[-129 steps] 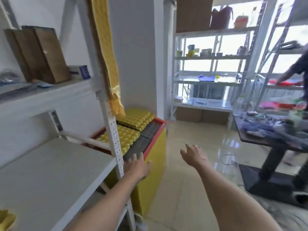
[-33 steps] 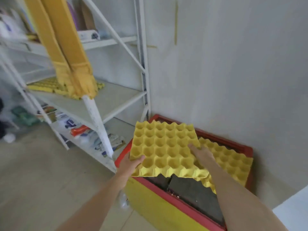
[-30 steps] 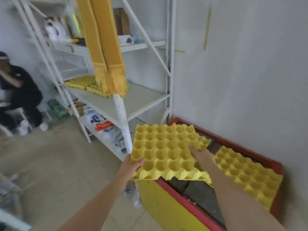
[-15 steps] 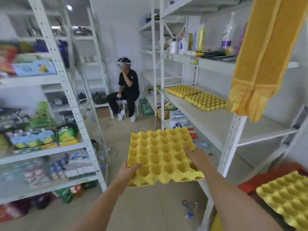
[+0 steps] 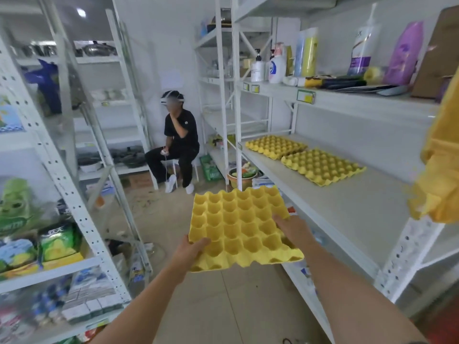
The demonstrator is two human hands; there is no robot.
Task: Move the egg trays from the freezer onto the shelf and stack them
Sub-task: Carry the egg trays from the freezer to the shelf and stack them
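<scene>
Egg tray (image 5: 242,225): yellow, empty; likely light, thin, bendable. Gripped at opposite edges by left hand (image 5: 190,249) and right hand (image 5: 293,229); best supported underneath.

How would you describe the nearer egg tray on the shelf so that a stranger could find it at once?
Start at the white shelf along the right wall, at its bare middle board. Two yellow trays lie there side by side; the nearer egg tray is the right one. Unlike the held tray, no hand touches it.
</scene>
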